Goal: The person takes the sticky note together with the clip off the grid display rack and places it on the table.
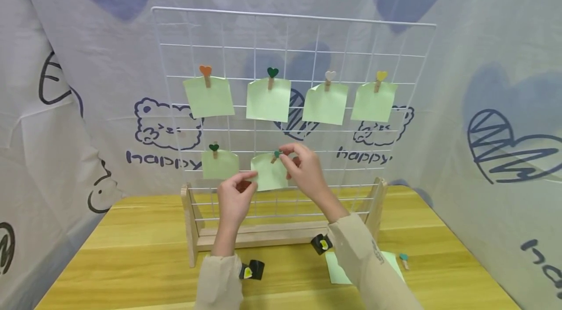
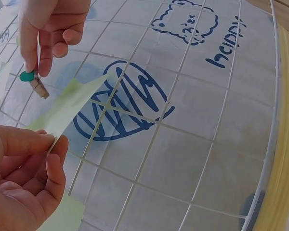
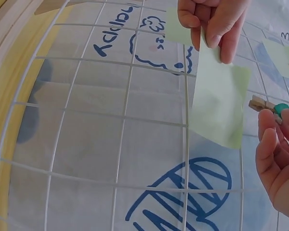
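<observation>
My left hand (image 1: 234,199) pinches the left edge of a pale green paper note (image 1: 270,173) between thumb and fingers, against the lower part of a white wire grid (image 1: 303,51). In my right hand (image 1: 304,168) is a small wooden clothespin with a teal heart (image 3: 281,109), pinched by its heart end. In both wrist views the clothespin stands apart from the note's edge. Just left of this note, another green note (image 1: 220,165) hangs from a clothespin with a dark green heart (image 1: 213,147).
Green notes (image 1: 269,103) hang in an upper row under heart clothespins. The grid stands in a wooden base (image 1: 263,237) on a wood-grain table (image 1: 145,246). Green paper (image 1: 337,271) lies partly under the right sleeve, beside a loose teal-heart clothespin (image 1: 404,260). A printed cloth (image 1: 505,56) hangs behind.
</observation>
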`<state>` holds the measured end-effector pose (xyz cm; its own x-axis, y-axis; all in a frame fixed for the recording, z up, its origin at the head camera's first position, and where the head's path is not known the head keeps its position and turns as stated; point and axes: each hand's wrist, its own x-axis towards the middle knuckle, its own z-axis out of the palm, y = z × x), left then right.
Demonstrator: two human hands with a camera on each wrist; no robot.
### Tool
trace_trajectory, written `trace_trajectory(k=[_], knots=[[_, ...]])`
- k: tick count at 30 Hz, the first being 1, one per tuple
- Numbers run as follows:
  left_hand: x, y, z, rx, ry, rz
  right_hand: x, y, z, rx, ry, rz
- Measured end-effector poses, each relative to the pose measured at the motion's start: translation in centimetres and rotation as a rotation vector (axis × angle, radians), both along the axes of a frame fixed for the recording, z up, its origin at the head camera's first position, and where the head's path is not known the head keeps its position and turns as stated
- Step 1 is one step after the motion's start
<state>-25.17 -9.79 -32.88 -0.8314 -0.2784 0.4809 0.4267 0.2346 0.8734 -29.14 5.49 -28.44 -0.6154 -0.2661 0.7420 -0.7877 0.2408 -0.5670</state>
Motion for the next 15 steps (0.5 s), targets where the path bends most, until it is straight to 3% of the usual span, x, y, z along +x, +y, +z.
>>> trace_trajectory(k=[9, 15], knots=[[0.3, 0.1, -0.6, -0.003, -0.002, 0.002, 0.7, 1.0, -0.6, -0.022, -0.034, -0.009], [0.7, 0.2, -1.0, -0.002, -0.024, -0.009, 2.8, 1.4, 0.1, -0.030, -0.064, -0.029]])
